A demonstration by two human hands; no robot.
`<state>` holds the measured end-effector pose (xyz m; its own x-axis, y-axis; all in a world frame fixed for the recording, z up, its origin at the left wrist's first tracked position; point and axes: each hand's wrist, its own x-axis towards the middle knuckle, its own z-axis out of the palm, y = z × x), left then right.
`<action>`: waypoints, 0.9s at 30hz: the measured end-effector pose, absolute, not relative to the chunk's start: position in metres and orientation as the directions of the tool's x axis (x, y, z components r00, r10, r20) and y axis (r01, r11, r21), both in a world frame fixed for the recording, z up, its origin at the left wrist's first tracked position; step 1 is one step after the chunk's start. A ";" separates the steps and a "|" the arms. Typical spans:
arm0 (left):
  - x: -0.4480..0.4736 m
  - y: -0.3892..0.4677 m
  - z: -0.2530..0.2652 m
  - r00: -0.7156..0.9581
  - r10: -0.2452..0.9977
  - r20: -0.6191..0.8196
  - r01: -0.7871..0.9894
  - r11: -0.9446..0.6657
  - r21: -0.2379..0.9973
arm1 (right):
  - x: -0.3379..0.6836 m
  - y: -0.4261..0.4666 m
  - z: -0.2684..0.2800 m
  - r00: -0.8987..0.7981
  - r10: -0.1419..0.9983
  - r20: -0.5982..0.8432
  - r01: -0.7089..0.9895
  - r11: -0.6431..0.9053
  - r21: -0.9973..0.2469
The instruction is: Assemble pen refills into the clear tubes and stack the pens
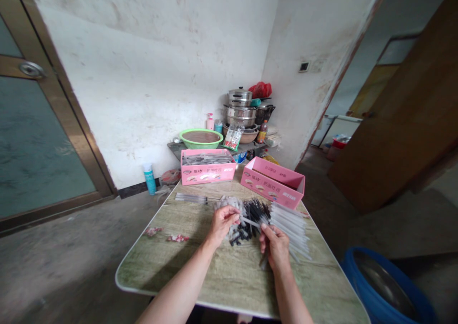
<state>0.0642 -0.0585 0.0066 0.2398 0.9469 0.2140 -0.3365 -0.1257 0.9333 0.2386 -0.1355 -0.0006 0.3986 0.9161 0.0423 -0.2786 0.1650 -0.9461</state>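
Observation:
A thin translucent plastic tube (250,222) spans the gap between my two hands above the table. My left hand (222,223) pinches its left end, and my right hand (275,245) has its fingers closed on the other end. Below and behind them lies a heap of thin black sticks (255,210) with dark ends toward me. Small whitish translucent pieces (227,203) are piled behind my left hand; their exact kind is too blurred to tell. Several long translucent tubes (291,231) lie side by side to the right of my right hand.
On the table (171,266), a pink box (207,175) holds many thin pieces; another pink box (270,189) stands right of it. A small tube bundle (191,198) lies left. Behind are a green basin (201,144) and stacked pots (240,111). A blue barrel (352,271) stands right.

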 end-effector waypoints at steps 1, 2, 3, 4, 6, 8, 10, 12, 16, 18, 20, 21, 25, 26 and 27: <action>0.064 -0.059 0.007 0.244 0.945 0.219 -0.325 -0.133 0.936 | 0.239 -0.135 -0.001 0.401 0.915 0.041 -0.267 0.160 -0.950; 0.064 -0.059 0.007 0.246 0.943 0.223 -0.315 -0.140 0.939 | 0.239 -0.135 -0.002 0.401 0.915 0.040 -0.261 0.156 -0.953; 0.064 -0.060 0.009 0.243 0.943 0.227 -0.306 -0.148 0.941 | 0.238 -0.135 -0.002 0.399 0.916 0.041 -0.261 0.157 -0.953; 0.064 -0.061 0.010 0.237 0.944 0.230 -0.297 -0.155 0.942 | 0.238 -0.135 -0.002 0.396 0.917 0.045 -0.264 0.161 -0.951; 0.064 -0.064 0.014 0.218 0.949 0.229 -0.288 -0.162 0.944 | 0.237 -0.135 -0.001 0.392 0.918 0.056 -0.273 0.174 -0.946; 0.065 -0.065 0.015 0.188 0.961 0.204 -0.292 -0.144 0.946 | 0.237 -0.135 -0.001 0.392 0.918 0.064 -0.281 0.186 -0.942; 0.065 -0.065 0.013 0.157 0.976 0.151 -0.282 -0.102 0.954 | 0.237 -0.135 0.000 0.394 0.917 0.067 -0.282 0.190 -0.940; 0.064 -0.062 0.010 0.144 0.984 0.102 -0.249 -0.064 0.966 | 0.237 -0.135 0.000 0.387 0.919 0.071 -0.277 0.190 -0.942; 0.062 -0.057 0.004 0.189 0.975 0.118 -0.185 -0.083 0.979 | 0.235 -0.136 0.001 0.373 0.923 0.095 -0.235 0.193 -0.953; 0.061 -0.056 0.003 0.221 0.964 0.148 -0.159 -0.114 0.981 | 0.235 -0.137 0.002 0.375 0.922 0.100 -0.222 0.194 -0.955; 0.061 -0.055 0.003 0.248 0.955 0.161 -0.156 -0.125 0.980 | 0.234 -0.137 0.003 0.378 0.921 0.092 -0.226 0.188 -0.956; 0.061 -0.056 0.003 0.261 0.951 0.166 -0.169 -0.124 0.978 | 0.234 -0.137 0.003 0.381 0.921 0.086 -0.232 0.185 -0.955; 0.062 -0.058 0.006 0.294 0.929 0.225 -0.303 -0.133 0.944 | 0.235 -0.137 0.003 0.396 0.915 0.080 -0.249 0.191 -0.950; 0.062 -0.059 0.007 0.286 0.928 0.237 -0.332 -0.136 0.933 | 0.235 -0.137 0.003 0.397 0.914 0.079 -0.253 0.192 -0.948; 0.062 -0.060 0.008 0.273 0.932 0.236 -0.343 -0.135 0.929 | 0.235 -0.137 0.003 0.397 0.915 0.077 -0.257 0.191 -0.947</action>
<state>0.0623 -0.0595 0.0077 0.2734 0.9324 0.2365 -0.3432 -0.1351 0.9295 0.2351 -0.1366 0.0030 0.3970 0.9146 0.0767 -0.2570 0.1910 -0.9474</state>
